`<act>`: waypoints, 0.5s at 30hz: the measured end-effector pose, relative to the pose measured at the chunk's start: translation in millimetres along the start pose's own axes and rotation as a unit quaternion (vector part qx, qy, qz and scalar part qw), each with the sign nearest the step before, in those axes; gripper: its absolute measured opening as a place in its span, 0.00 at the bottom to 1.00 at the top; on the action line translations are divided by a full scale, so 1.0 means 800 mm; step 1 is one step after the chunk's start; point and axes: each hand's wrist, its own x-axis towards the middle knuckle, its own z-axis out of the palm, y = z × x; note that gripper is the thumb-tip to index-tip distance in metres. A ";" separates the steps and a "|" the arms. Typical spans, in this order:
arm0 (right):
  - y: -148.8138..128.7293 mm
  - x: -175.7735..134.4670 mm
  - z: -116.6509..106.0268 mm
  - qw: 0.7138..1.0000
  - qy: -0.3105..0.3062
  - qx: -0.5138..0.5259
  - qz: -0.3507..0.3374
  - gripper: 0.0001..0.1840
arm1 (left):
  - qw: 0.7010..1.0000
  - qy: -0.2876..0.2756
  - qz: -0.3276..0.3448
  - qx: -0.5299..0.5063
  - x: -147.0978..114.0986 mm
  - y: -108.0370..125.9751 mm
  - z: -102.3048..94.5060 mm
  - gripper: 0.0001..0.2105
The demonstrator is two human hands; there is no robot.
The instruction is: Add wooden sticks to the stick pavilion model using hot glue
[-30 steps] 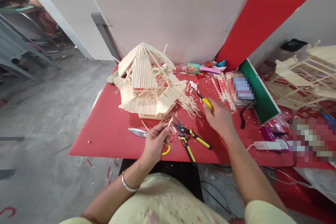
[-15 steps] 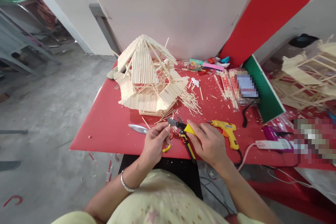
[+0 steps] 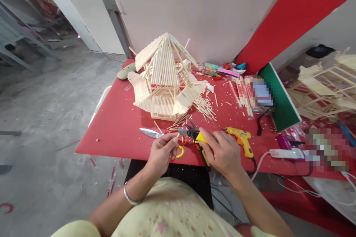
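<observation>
My left hand (image 3: 161,153) is closed in a pinch on a short wooden stick (image 3: 178,135), most of it covered by the fingers. In my right hand (image 3: 224,152) I grip a utility knife (image 3: 201,138) with a yellow handle, its dark blade pointing left and close to the stick. Whether blade and stick touch I cannot tell. Under the knife lie pliers (image 3: 205,160) with yellow and black handles. Scissors (image 3: 150,132) lie behind and beneath my left hand, one handle loop yellow and one red. Beyond the hands stands a model pavilion (image 3: 165,66) built of wooden sticks.
Cut sticks (image 3: 205,107) are heaped right of the pavilion on the red table (image 3: 111,133). A yellow glue gun (image 3: 243,140) lies right of my right hand, near a white power strip (image 3: 287,153). Packed chopsticks (image 3: 241,92) and a green board (image 3: 282,98) are farther back.
The view has turned slightly left, so the pavilion appears farther right. Both hands keep their grips near each other; the knife blade stays close to the stick.
</observation>
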 end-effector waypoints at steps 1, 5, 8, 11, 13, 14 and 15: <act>-0.002 0.000 0.000 1.000 0.000 -0.001 -0.005 0.25 | 1.000 0.002 -0.004 0.000 -0.002 0.001 -0.003 0.17; -0.009 -0.002 0.000 1.000 -0.001 -0.004 -0.024 0.25 | 1.000 0.007 -0.020 -0.002 -0.012 0.006 -0.017 0.17; -0.012 -0.004 -0.003 0.999 -0.002 -0.010 -0.035 0.25 | 0.999 0.005 -0.038 -0.004 -0.018 0.009 -0.024 0.18; -0.017 -0.008 -0.006 0.999 0.002 -0.014 -0.044 0.25 | 0.998 -0.006 -0.060 -0.009 -0.021 0.010 -0.027 0.18; -0.020 -0.010 -0.008 0.999 0.008 -0.015 -0.049 0.25 | 0.997 -0.017 -0.076 -0.012 -0.023 0.010 -0.027 0.18; -0.020 -0.011 -0.008 0.998 0.011 -0.017 -0.054 0.26 | 0.996 -0.023 -0.083 -0.013 -0.024 0.010 -0.028 0.18; -0.018 -0.013 -0.010 0.998 0.012 -0.020 -0.061 0.26 | 0.995 -0.031 -0.089 -0.013 -0.025 0.011 -0.029 0.18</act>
